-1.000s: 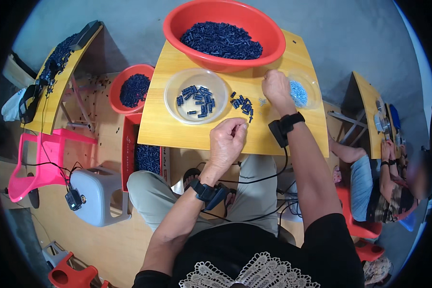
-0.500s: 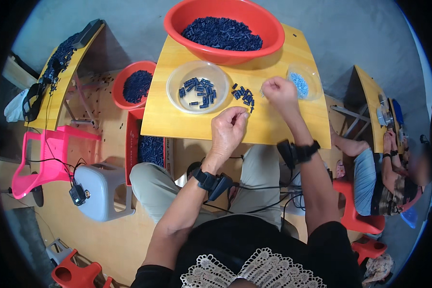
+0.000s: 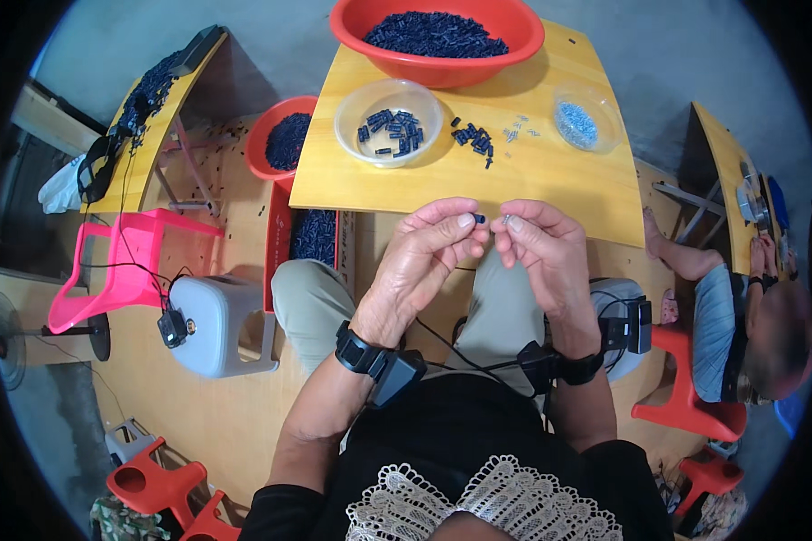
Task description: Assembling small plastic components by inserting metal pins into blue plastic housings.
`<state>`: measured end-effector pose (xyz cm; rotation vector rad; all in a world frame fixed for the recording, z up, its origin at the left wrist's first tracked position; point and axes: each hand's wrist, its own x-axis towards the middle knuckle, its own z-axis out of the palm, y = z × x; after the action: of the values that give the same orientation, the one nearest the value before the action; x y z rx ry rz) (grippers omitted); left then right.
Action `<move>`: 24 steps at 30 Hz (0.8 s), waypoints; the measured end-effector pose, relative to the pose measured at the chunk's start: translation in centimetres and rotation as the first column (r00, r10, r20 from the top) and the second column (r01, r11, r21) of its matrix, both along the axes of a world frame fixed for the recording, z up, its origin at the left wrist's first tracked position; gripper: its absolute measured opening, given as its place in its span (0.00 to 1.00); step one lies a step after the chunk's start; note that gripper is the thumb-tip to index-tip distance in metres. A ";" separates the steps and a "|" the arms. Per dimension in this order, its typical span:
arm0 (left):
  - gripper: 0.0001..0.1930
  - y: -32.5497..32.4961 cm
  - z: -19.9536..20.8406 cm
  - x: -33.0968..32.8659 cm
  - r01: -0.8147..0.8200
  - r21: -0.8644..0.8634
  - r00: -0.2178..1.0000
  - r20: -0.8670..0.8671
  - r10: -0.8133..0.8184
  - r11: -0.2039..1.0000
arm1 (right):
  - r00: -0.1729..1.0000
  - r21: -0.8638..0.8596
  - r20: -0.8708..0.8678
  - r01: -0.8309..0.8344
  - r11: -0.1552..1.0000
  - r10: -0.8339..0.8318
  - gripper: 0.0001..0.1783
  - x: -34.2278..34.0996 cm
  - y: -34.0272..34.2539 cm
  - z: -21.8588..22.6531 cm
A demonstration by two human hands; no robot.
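Above my lap, just off the table's front edge, my two hands meet with their fingertips almost touching. My left hand (image 3: 426, 251) pinches a small black cylindrical piece (image 3: 479, 218) between thumb and forefinger. Between the thumb and forefinger of my right hand (image 3: 547, 250) is a tiny clear piece (image 3: 506, 219), facing the black one. On the table lie a small heap of black pieces (image 3: 475, 138) and a few scattered clear pieces (image 3: 514, 133). A translucent round bowl (image 3: 344, 126) holds more black pieces, and a clear dish (image 3: 612, 135) holds tiny light-blue pieces.
A big red basin (image 3: 424, 70) full of black pieces stands at the back of the yellow table (image 3: 379, 187). Left are another red basin (image 3: 256, 144), a red crate (image 3: 280, 239), a pink chair (image 3: 108, 288) and a grey stool (image 3: 212, 316). A co-worker sits at the right.
Both hands have drawn back from the table toward me and come together, each with a small piece in its fingertips. The view has shifted slightly, and the clear pieces on the table are uncovered.
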<state>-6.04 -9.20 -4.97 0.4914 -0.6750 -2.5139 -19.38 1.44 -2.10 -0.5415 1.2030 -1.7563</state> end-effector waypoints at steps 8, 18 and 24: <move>0.09 1.9 1.0 1.8 0.041 0.041 0.995 -0.098 -0.037 0.998 | 0.996 -0.116 0.078 -0.045 0.992 0.054 0.08 1.0 1.4 0.3; 0.09 3.1 1.1 1.8 0.020 -0.039 0.996 -0.085 -0.023 0.999 | 0.995 -0.183 0.038 -0.083 0.980 0.091 0.07 1.1 2.3 0.2; 0.10 3.2 1.0 1.7 0.030 -0.042 0.996 -0.088 -0.033 0.999 | 0.991 -0.202 -0.125 -0.078 0.976 0.053 0.09 1.0 2.6 0.2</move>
<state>-4.37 -5.96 -3.95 0.3548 -0.7034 -2.5296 -18.37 4.03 -1.91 -0.8094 1.0755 -1.8244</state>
